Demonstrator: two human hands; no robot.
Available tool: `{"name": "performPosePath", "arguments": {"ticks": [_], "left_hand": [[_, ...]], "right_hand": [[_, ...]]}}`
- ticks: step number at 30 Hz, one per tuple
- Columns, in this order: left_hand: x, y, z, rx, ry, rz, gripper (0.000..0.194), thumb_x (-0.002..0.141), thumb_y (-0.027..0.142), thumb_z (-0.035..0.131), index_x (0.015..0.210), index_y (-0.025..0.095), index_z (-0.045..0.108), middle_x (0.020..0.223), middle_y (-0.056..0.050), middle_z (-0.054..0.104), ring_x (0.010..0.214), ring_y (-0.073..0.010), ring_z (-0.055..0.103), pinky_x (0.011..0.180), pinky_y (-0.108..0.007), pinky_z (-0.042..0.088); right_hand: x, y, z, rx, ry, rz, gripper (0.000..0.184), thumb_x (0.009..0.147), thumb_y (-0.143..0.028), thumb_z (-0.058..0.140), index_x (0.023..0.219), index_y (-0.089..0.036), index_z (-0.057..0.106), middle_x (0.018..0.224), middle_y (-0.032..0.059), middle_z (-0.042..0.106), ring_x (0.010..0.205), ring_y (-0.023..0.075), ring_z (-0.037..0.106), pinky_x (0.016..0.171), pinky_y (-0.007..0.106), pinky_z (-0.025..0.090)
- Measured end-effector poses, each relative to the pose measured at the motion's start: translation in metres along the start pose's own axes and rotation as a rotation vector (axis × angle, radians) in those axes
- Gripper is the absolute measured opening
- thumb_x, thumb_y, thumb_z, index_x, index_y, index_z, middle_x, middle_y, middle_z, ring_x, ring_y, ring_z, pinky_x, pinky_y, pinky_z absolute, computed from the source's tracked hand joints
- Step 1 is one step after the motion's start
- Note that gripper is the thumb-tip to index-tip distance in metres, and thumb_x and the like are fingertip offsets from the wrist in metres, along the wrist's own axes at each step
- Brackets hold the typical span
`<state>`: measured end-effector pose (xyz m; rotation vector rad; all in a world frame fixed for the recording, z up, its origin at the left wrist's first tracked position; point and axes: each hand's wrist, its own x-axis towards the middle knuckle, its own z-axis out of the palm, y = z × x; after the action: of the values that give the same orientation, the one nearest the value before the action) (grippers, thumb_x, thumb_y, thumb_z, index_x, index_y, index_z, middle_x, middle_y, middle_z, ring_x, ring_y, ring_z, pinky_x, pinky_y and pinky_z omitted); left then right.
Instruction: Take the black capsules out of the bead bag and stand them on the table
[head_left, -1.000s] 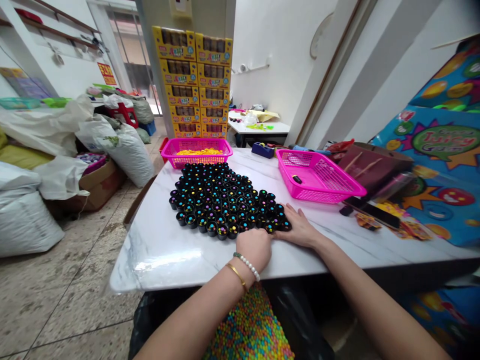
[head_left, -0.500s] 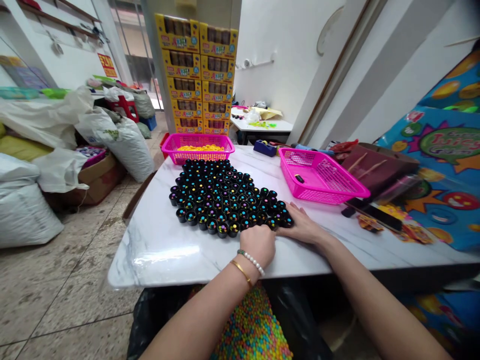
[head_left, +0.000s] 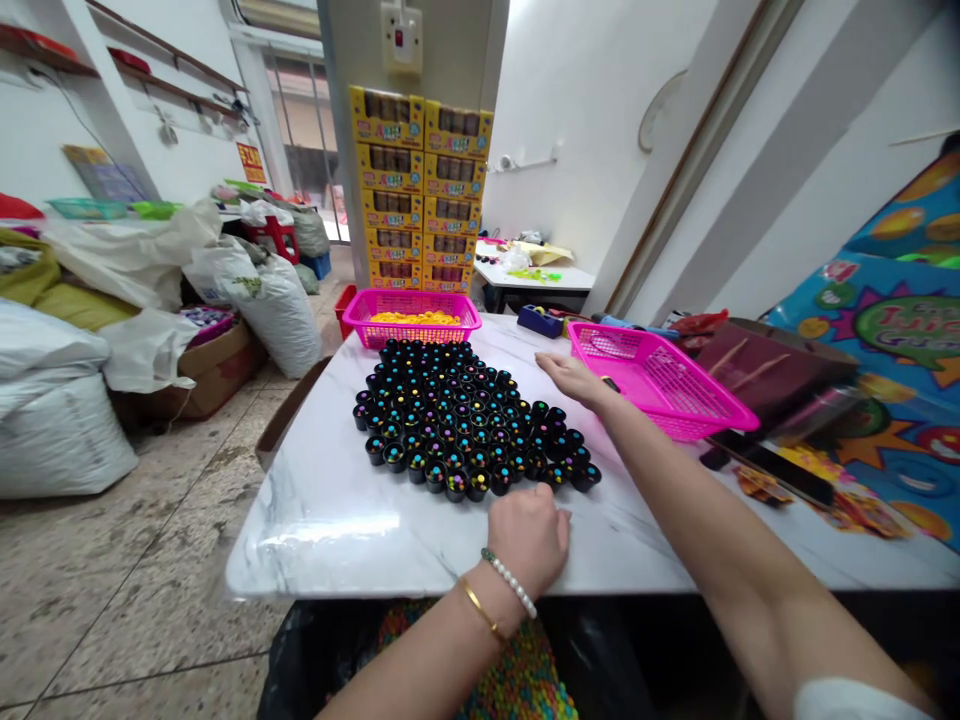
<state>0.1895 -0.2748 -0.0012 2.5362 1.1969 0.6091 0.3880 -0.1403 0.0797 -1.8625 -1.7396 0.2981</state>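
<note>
Black cups bearing coloured balls stand packed on the white table, presumably so neighbours steady one another; at their near edge, the left hand curls, its grip hidden; the right hand, fingers extended, apparently empty, lies between cups and pink basket.

Your left hand curls into a loose fist, back upward, its forearm slanting in from the lower left; your right hand reaches farther forward, fingers extended, arm outstretched
</note>
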Motion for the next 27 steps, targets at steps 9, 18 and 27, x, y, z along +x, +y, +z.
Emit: {"name": "performPosePath", "arguments": {"ticks": [9,18,27], "left_hand": [[0.002,-0.002,-0.001,-0.034,0.003,-0.037,0.025,0.087,0.039,0.048,0.086,0.018,0.061,0.075,-0.008,0.072,0.068,-0.0258,0.068,0.054,-0.034,0.046],[0.004,-0.003,-0.003,-0.071,-0.007,-0.047,0.026,0.087,0.039,0.048,0.085,0.017,0.061,0.075,-0.009,0.072,0.069,-0.0262,0.068,0.056,-0.034,0.046],[0.005,-0.002,-0.006,-0.071,-0.009,-0.070,0.024,0.088,0.038,0.048,0.086,0.017,0.061,0.075,-0.008,0.072,0.069,-0.0257,0.069,0.057,-0.034,0.047]], "right_hand": [[0.048,-0.009,0.044,-0.088,-0.110,-0.005,0.038,0.093,-0.048,0.050,0.106,-0.015,0.064,0.109,0.0064,0.066,0.098,0.0208,0.063,0.090,0.042,0.049],[0.034,0.003,0.051,-0.150,-0.111,-0.018,0.032,0.085,-0.039,0.062,0.110,-0.019,0.067,0.105,0.0062,0.072,0.095,0.0203,0.067,0.093,0.038,0.048],[-0.019,-0.013,0.022,0.099,0.201,-0.070,0.046,0.087,-0.048,0.048,0.115,-0.015,0.065,0.117,0.0107,0.068,0.112,0.0253,0.061,0.100,0.040,0.045]]}}
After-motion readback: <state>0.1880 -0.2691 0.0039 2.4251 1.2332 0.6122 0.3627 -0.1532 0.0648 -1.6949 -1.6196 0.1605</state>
